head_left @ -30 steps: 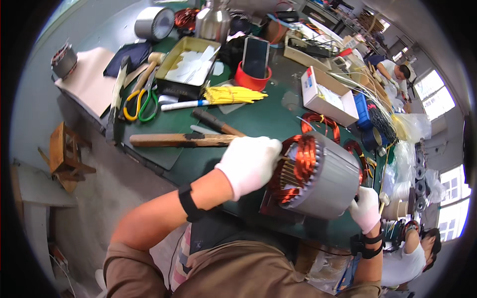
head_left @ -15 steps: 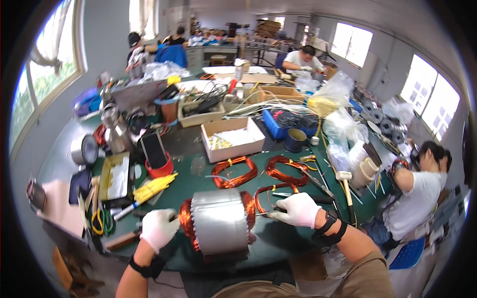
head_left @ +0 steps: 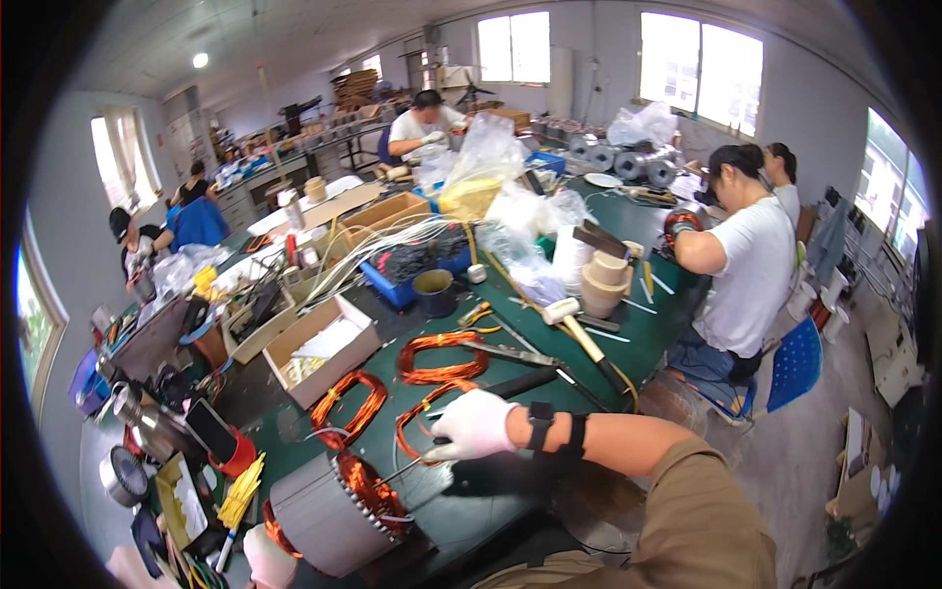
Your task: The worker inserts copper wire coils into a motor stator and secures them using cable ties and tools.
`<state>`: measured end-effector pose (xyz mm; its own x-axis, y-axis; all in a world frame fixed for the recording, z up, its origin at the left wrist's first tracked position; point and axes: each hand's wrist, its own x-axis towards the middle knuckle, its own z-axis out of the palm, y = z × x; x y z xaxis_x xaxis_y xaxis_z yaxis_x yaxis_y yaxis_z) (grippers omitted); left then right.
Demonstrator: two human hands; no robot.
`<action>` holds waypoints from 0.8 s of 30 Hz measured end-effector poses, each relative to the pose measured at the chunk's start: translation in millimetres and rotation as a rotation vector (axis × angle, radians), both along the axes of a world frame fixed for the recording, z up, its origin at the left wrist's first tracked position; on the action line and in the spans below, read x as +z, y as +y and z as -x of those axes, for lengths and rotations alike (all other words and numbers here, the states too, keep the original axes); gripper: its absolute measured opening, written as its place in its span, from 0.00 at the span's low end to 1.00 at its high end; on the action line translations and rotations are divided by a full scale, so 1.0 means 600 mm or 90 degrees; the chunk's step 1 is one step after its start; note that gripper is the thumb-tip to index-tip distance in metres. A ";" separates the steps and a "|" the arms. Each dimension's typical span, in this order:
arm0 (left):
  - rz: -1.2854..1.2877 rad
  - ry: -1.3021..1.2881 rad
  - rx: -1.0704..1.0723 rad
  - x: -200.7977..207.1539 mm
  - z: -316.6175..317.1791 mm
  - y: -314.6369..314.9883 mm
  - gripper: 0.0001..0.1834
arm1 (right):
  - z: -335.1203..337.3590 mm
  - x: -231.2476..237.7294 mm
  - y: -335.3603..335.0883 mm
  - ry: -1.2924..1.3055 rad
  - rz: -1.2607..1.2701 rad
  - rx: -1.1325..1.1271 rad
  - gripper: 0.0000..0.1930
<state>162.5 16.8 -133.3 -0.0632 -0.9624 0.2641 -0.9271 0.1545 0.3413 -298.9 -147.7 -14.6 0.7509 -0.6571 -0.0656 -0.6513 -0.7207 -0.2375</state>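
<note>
A motor stator (head_left: 329, 515) with a grey, slotted metal core lies on its side on the green table, in front of me. Orange copper windings (head_left: 365, 481) bulge from both its ends. My right hand (head_left: 478, 426), in a white glove, is closed round a thin rod-like tool (head_left: 400, 472) whose tip points at the windings on the right end. My left hand (head_left: 268, 558), also gloved, rests against the stator's left end; its fingers are mostly hidden. Beyond the stator lie loose copper coils (head_left: 442, 359), some with yellow ties.
A mallet (head_left: 579, 334), pliers (head_left: 476, 314) and a black-handled tool (head_left: 525, 383) lie to the right. Farther back are an open cardboard box (head_left: 322, 350), a dark cup (head_left: 434, 294) and yellow sleeves (head_left: 240, 491). A co-worker (head_left: 751, 245) sits at right.
My view has swung to the right, so the stator and my left hand now appear lower left. My right hand still holds the thin tool at the windings.
</note>
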 end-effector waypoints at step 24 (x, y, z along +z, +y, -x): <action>-0.027 0.263 0.012 0.021 0.085 -0.048 0.25 | 0.017 0.021 0.016 0.014 -0.011 -0.022 0.33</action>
<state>111.5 -11.8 -120.5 0.0572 -0.9729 0.2240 -0.7132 0.1172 0.6911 -309.4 -137.9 -2.0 0.7257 -0.6817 -0.0934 -0.6815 -0.6934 -0.2342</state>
